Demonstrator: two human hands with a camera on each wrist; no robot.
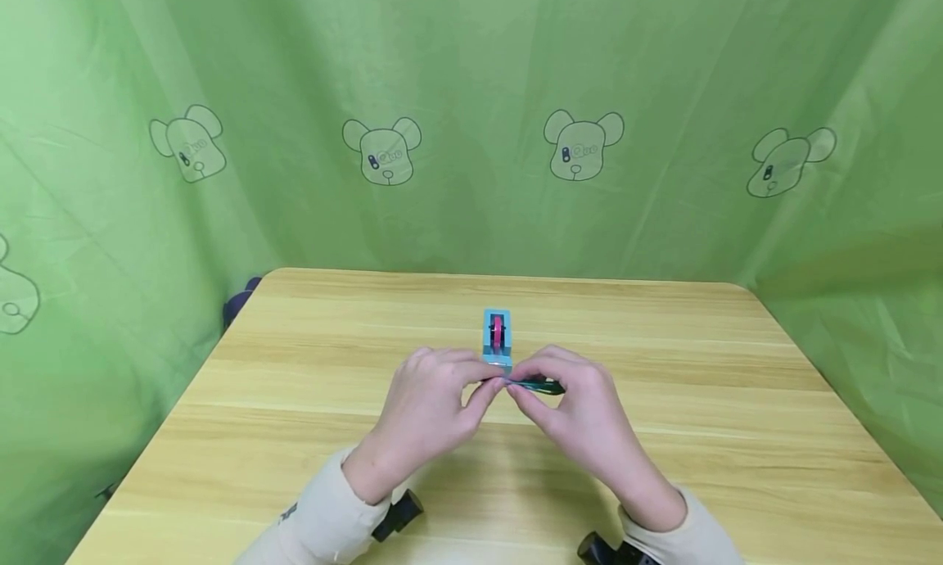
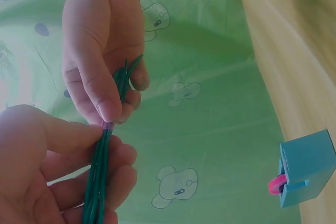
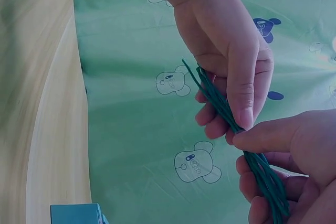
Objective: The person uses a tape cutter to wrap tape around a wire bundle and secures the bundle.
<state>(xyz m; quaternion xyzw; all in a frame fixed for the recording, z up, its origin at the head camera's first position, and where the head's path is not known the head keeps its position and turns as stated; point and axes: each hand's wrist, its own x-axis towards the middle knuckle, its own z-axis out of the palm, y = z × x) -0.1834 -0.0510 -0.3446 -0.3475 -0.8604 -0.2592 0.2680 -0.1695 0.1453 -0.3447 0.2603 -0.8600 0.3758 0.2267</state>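
A bundle of thin green strands, like wires or cords (image 2: 96,182), is held between both hands above the table. A narrow pinkish-purple band (image 2: 107,125) shows round its middle, partly covered by fingertips. My left hand (image 1: 435,393) pinches the bundle at this band with thumb and fingers. Close against it, my right hand (image 1: 589,393) pinches the same spot from the other side, with strands running along its fingers. Loose strand ends (image 3: 190,72) spread out beside the left palm. Just beyond the fingers stands a light-blue tape dispenser (image 1: 487,336) with a pink roll (image 1: 498,332).
The wooden table (image 1: 354,319) extends to both sides of the hands. Green curtains (image 1: 471,49) with bear-head outlines hang behind and beside it. A dark purple object (image 1: 237,305) shows past the table's left edge. Black wrist devices (image 1: 398,515) sit below the sleeves.
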